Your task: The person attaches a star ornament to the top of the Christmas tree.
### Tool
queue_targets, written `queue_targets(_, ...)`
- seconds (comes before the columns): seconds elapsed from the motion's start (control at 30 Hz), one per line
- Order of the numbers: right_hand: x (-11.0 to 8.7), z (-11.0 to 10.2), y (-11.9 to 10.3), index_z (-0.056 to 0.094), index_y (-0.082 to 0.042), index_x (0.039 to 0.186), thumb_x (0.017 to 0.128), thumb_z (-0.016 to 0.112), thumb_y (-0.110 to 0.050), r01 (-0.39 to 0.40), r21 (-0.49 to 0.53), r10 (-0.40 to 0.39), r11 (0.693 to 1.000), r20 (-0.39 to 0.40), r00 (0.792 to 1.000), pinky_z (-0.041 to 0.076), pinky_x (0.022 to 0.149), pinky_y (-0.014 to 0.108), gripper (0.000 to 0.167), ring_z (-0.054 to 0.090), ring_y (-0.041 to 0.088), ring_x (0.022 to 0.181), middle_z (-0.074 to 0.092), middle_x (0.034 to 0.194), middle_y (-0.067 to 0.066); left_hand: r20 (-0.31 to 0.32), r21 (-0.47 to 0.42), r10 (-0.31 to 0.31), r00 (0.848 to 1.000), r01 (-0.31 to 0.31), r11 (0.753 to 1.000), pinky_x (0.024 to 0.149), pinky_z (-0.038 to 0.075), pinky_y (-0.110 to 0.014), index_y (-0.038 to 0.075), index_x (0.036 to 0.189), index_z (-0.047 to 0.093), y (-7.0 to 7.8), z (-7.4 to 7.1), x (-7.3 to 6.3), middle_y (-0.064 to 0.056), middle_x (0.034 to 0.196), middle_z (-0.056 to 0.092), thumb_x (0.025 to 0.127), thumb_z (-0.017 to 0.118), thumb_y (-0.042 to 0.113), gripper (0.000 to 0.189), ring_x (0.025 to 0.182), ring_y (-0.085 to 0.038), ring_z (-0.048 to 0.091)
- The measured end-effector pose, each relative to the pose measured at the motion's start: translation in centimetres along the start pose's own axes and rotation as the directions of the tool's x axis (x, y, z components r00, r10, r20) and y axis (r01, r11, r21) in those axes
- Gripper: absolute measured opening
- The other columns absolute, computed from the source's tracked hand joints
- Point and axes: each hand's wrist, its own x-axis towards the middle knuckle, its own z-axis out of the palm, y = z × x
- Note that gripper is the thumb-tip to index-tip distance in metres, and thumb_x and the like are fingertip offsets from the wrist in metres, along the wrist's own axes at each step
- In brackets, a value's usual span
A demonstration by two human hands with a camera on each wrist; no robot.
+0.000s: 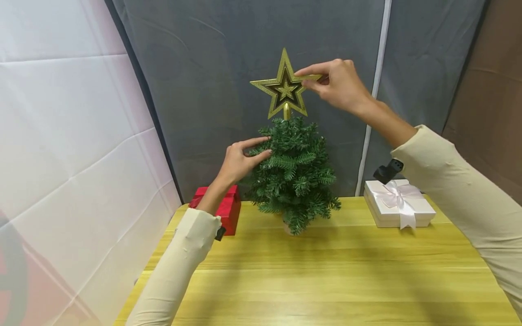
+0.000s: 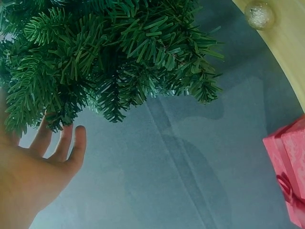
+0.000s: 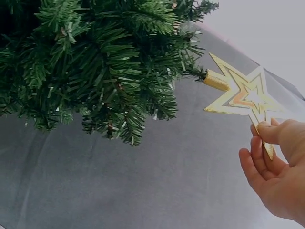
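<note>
A gold star tree topper (image 1: 285, 88) stands upright at the tip of a small green Christmas tree (image 1: 293, 174). My right hand (image 1: 340, 86) pinches the star's right point between thumb and fingers. In the right wrist view the star's gold socket (image 3: 217, 80) meets the top twig of the tree. My left hand (image 1: 238, 160) is at the tree's upper left side, its thumb and index finger stretched out to the branches. Some left fingertips are hidden by the needles in the left wrist view, where the other fingers (image 2: 76, 148) hang loosely bent.
A red gift box (image 1: 230, 213) sits left of the tree, partly behind my left forearm. To the right lies a white gift box (image 1: 399, 203) with a pale ribbon bow. A shiny round ornament (image 2: 259, 15) rests on the wooden table (image 1: 306, 276). Grey cloth (image 1: 204, 90) hangs behind.
</note>
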Motion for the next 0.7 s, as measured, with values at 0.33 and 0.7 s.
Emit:
queue_targets(0.33,-0.9,1.1,1.0,0.075,-0.017,0.130,0.104,0.067,-0.019,-0.008,0.015,0.007,1.000,0.085,0.996,0.040,0.054,0.018,0.028,0.064,0.007,0.059,0.076,0.119,0.010,0.004,0.023,-0.007,1.000,0.007,1.000,0.040,0.030,-0.027,0.033,0.138,0.069,0.0,0.2,-0.1,-0.005,0.119,0.076,0.097,0.075,0.041,0.043,0.039,-0.009,0.023)
queue_targets(0.7,-1.3,0.5,1.3,0.070,-0.013,0.137,0.100,0.071,-0.019,0.019,0.044,-0.024,0.999,0.126,0.992,0.058,0.087,0.039,0.037,0.074,0.029,0.104,0.073,0.125,0.014,-0.007,0.019,0.012,1.000,-0.012,1.000,0.041,0.029,-0.026,0.032,0.138,0.070,-0.5,0.5,0.1,-0.007,0.087,0.076,0.096,0.075,0.040,0.043,0.039,-0.009,0.022)
